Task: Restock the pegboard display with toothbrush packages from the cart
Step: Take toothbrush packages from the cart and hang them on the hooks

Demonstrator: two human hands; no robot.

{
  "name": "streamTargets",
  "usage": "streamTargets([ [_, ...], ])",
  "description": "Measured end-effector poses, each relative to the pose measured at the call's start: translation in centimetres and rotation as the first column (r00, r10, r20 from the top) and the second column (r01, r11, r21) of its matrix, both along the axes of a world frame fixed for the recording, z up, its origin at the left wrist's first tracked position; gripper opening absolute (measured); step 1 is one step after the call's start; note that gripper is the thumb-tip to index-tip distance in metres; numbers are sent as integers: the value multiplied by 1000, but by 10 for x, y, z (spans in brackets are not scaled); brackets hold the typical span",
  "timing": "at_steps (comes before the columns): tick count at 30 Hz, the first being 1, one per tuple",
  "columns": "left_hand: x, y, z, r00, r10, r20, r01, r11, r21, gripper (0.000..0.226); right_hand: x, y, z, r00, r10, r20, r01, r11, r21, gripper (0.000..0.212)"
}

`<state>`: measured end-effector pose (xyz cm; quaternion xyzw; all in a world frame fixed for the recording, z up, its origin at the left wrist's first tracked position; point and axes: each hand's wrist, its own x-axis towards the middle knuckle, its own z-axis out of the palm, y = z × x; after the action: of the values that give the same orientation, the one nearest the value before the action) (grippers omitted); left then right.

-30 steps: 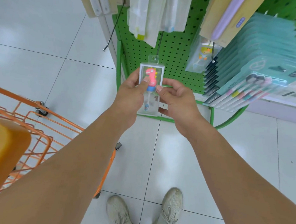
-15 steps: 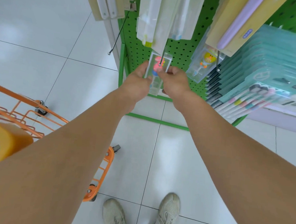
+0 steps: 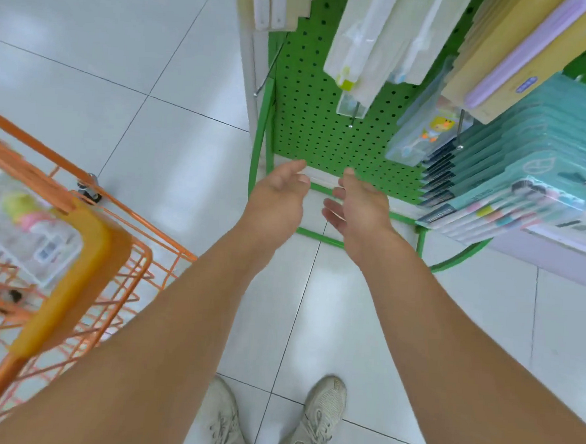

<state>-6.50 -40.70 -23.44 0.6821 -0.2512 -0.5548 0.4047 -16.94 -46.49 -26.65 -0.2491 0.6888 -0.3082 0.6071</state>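
My left hand (image 3: pixel 279 193) and my right hand (image 3: pixel 357 205) hang empty in front of the green pegboard (image 3: pixel 311 120), fingers relaxed and a little apart from each other. A clear toothbrush package (image 3: pixel 352 103) hangs on a metal peg (image 3: pixel 352 119) above them, half hidden under white packages. The orange cart (image 3: pixel 60 242) stands at the left with more toothbrush packages (image 3: pixel 27 219) inside, one with a yellow and pink figure.
A duck toothbrush package (image 3: pixel 423 137) hangs right of the peg. Rows of teal and dark multi-brush packs (image 3: pixel 514 173) jut out at the right. An empty peg (image 3: pixel 265 83) sticks out at the board's left edge. White tiled floor lies below.
Both hands let go of the pink dinosaur toothbrush package after lifting it to the peg. They have dropped lower and are empty. The view has tilted toward the cart.
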Motion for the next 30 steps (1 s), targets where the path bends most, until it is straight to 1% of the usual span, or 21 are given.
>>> streamTargets([
  [2, 4, 18, 26, 999, 31, -16, -32, 998, -50, 25, -5, 39, 20, 997, 81, 11, -81, 997, -4, 27],
  [3, 8, 27, 43, 998, 45, -35, -48, 995, -82, 20, -5, 56, 35, 991, 134, 14, -134, 990, -33, 24],
  [5, 20, 51, 84, 993, 60, -102, -75, 986, -150, 14, 3, 84, 72, 975, 224, 5, -222, 967, -128, 20],
  [7, 39, 78, 125, 986, 62, -153, -96, 969, -226, 13, 20, 103, 115, 957, 290, -14, -286, 930, -232, 20],
  [9, 68, 108, 158, 985, 114, -131, -147, 948, -282, 15, 49, 118, 160, 928, 368, -57, -365, 868, -336, 17],
  [12, 124, 160, 178, 936, 350, -28, -341, 889, -306, 13, 115, 142, 207, 837, 534, -118, -520, 709, -476, 11],
  [13, 144, 178, 179, 904, 423, 64, -386, 871, -303, 11, 141, 150, 214, 778, 608, -161, -594, 627, -503, 10],
  [14, 163, 197, 175, 862, 466, 198, -406, 870, -281, 10, 166, 157, 214, 690, 682, -242, -690, 521, -502, 10],
  [15, 182, 217, 169, 810, 468, 354, -414, 883, -219, 16, 191, 165, 209, 578, 729, -367, -794, 397, -461, 18],
  [16, 199, 235, 161, 753, 411, 514, -417, 902, -112, 30, 214, 172, 198, 430, 736, -523, -892, 257, -371, 32],
  [17, 212, 253, 154, 703, 296, 647, -412, 910, 32, 48, 234, 178, 183, 236, 699, -675, -969, 118, -216, 49],
  [18, 222, 268, 147, 667, 158, 728, -397, 903, 168, 65, 250, 183, 169, 41, 640, -768, -999, 32, -26, 64],
  [19, 229, 281, 143, 661, 43, 749, -361, 893, 268, 78, 261, 190, 155, -104, 597, -796, -990, 15, 140, 78],
  [20, 233, 289, 141, 682, -27, 731, -320, 887, 332, 87, 268, 194, 142, -186, 588, -787, -966, 35, 254, 89],
  [21, 235, 295, 139, 711, -67, 700, -286, 882, 375, 94, 272, 198, 132, -220, 597, -771, -943, 73, 325, 96],
  [22, 237, 297, 137, 729, -113, 675, -252, 873, 418, 99, 274, 201, 126, -226, 593, -773, -923, 124, 365, 98],
  [23, 238, 298, 134, 726, -175, 665, -216, 860, 462, 100, 272, 204, 120, -220, 568, -793, -909, 175, 378, 97],
  [25, 236, 297, 131, 663, -320, 676, -163, 820, 548, 94, 265, 209, 118, -210, 513, -832, -893, 247, 377, 87],
  [27, 232, 296, 129, 584, -441, 682, -124, 782, 611, 81, 260, 214, 122, -165, 514, -842, -879, 311, 362, 78],
  [28, 230, 296, 128, 549, -488, 678, -95, 770, 631, 73, 258, 214, 124, -133, 531, -837, -874, 335, 352, 73],
  [30, 227, 300, 125, 488, -556, 672, -48, 752, 657, 63, 252, 215, 127, -96, 564, -820, -872, 351, 343, 61],
])
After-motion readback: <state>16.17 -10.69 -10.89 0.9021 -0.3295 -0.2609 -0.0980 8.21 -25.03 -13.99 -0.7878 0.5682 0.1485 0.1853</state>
